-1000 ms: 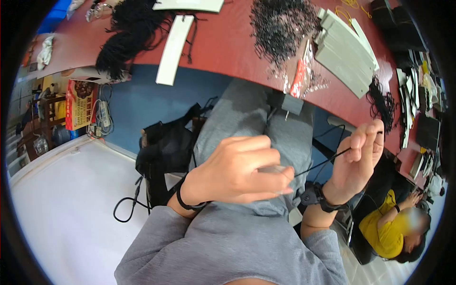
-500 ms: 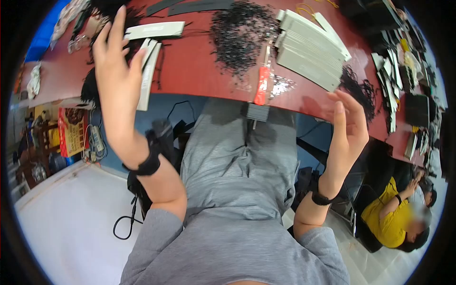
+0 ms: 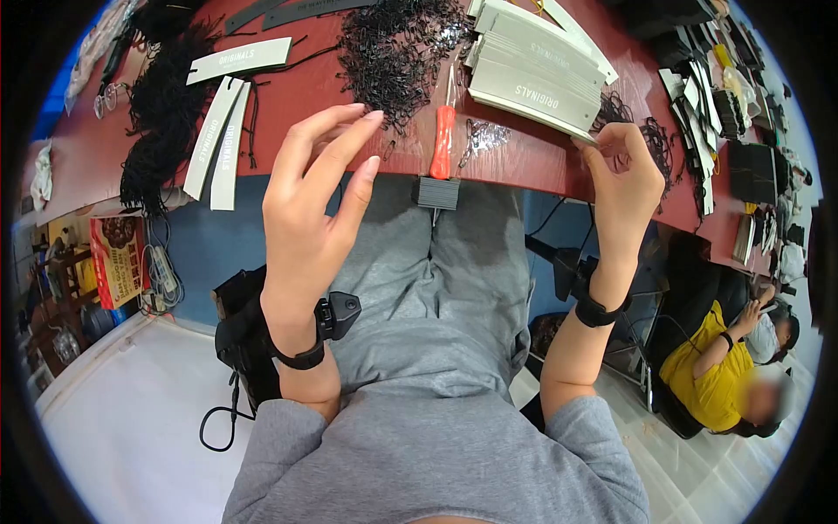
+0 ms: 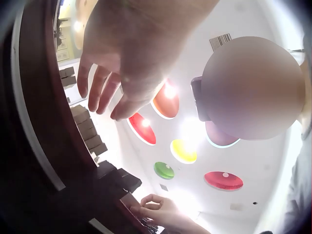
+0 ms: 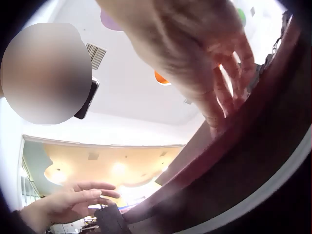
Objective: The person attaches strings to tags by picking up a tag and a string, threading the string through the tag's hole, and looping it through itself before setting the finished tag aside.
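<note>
The right hand (image 3: 624,179) is seen at the upper right of the head view, its fingers curled and its fingertips pinched on the near corner of the lowest card in a fanned stack of grey curved paper tags printed ORIGINALS (image 3: 532,65). That stack lies on the dark red table top (image 3: 332,96), up and to the left of the right hand, with its long axis running from the upper centre down toward the right edge, so that only its near tip is met by the fingers. The left hand (image 3: 310,210) is held in the centre left of the frame with fingers straight and spread, empty, its fingertips just over the table edge and near a loose heap of short black string loops (image 3: 393,48). Between the two hands an orange-handled pointed tool (image 3: 443,140) lies on the table, its long axis pointing away from the person, beside a small grey ribbed block (image 3: 436,192) at the table edge. The right hand is clearly the nearer to the stack; the left is well apart from it. At the upper left, two white curved tags (image 3: 218,144) and a bundle of black cords (image 3: 161,122) are laid.
</note>
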Tool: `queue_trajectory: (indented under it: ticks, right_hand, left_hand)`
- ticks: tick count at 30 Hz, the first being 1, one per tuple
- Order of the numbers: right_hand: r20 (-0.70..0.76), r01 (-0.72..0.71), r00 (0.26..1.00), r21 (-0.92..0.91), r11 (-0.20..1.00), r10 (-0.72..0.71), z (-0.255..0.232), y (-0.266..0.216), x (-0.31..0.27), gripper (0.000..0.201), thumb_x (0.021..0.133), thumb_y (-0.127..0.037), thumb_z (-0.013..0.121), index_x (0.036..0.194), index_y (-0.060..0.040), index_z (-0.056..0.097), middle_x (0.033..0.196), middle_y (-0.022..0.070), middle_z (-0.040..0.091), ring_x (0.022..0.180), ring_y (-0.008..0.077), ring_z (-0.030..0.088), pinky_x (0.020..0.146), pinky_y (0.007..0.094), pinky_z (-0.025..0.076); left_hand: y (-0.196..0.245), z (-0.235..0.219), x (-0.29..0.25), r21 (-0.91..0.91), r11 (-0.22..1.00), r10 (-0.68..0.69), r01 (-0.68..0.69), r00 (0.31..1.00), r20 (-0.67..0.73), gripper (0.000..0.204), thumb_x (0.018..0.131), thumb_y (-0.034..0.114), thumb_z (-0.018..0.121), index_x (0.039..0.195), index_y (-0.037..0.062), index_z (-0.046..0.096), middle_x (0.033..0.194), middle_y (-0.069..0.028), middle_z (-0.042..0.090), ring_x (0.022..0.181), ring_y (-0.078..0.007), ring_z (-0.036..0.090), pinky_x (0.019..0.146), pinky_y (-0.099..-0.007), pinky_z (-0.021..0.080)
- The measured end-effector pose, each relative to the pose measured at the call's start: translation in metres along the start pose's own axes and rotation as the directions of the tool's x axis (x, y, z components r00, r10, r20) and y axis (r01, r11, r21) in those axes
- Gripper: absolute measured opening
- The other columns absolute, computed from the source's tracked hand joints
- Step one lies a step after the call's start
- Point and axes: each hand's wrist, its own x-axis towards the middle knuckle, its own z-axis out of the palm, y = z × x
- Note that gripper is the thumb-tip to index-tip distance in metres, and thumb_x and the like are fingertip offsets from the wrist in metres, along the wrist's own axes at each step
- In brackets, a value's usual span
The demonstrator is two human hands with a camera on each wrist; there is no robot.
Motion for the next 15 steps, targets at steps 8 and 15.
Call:
queue_trajectory:
  ticks: [8, 15]
  right_hand:
    - [0.019, 0.019, 1.0, 0.258, 0.966, -0.025, -0.009, -0.006, 0.005, 0.01, 0.08, -0.001, 0.069, 0.086, -0.0009, 0.062, 0.075, 0.0014, 0.063, 0.07, 0.0059, 0.058, 0.06, 0.0203, 0.044]
    - [-0.076, 0.017, 0.997, 0.583, 0.812, 0.033, -0.012, -0.005, 0.007, 0.01, 0.086, -0.002, 0.066, 0.094, 0.0012, 0.061, 0.088, 0.0052, 0.066, 0.076, 0.007, 0.059, 0.065, 0.0196, 0.046]
  left_hand:
    - [0.005, 0.01, 0.0, -0.042, 0.996, 0.081, -0.079, 0.996, 0.028, 0.022, 0.085, 0.003, 0.062, 0.106, 0.0, 0.067, 0.102, -0.0115, 0.065, 0.092, -0.0225, 0.063, 0.082, -0.0307, 0.049]
    - [0.005, 0.01, -0.003, -0.052, 0.996, 0.075, -0.072, 0.996, 0.05, 0.019, 0.085, 0.003, 0.062, 0.102, -0.0007, 0.067, 0.098, -0.0122, 0.066, 0.09, -0.0226, 0.064, 0.081, -0.0304, 0.049]
